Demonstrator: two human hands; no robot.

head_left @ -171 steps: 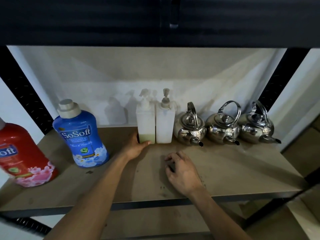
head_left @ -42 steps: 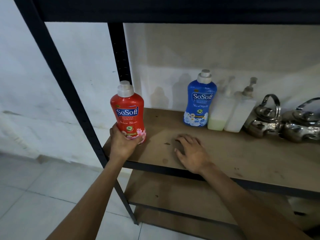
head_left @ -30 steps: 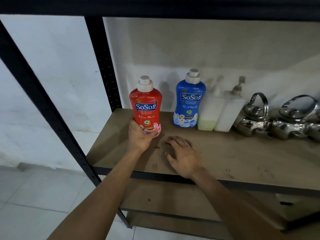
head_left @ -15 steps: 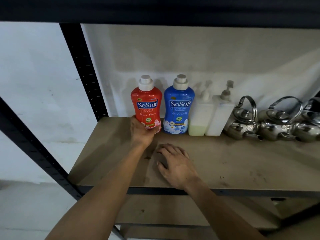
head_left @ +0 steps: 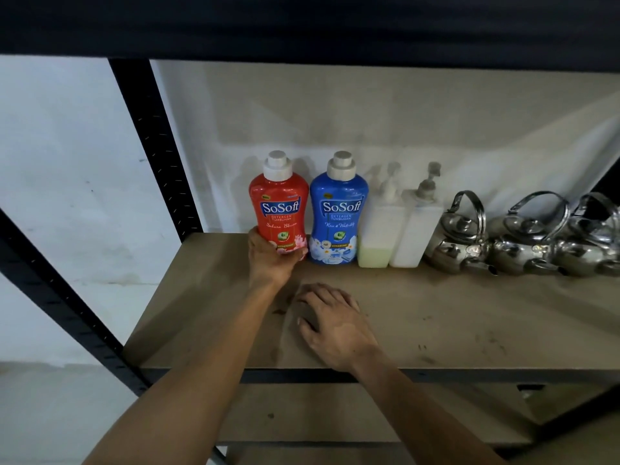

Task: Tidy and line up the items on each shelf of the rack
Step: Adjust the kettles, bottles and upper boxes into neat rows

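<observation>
My left hand [head_left: 272, 260] grips the base of a red SoSoft detergent bottle [head_left: 279, 206], which stands upright at the back of the wooden shelf [head_left: 436, 317]. Right beside it stands a blue SoSoft bottle [head_left: 338, 209]. Further right come two white pump dispensers [head_left: 399, 229], the left one with a little yellow-green liquid, then three shiny steel kettles [head_left: 523, 239] in a row. My right hand [head_left: 332, 323] rests flat on the shelf board in front, holding nothing.
A black metal upright [head_left: 157, 146] frames the shelf's back left corner, and another black post [head_left: 63, 313] runs diagonally at the front left. A dark shelf [head_left: 302, 25] hangs overhead. A lower shelf [head_left: 335, 414] shows beneath. White wall lies behind.
My left hand carried the red bottle from the shelf's front left edge back and rightward, until it stands beside the blue bottle. My right hand stayed pressed on the board.
</observation>
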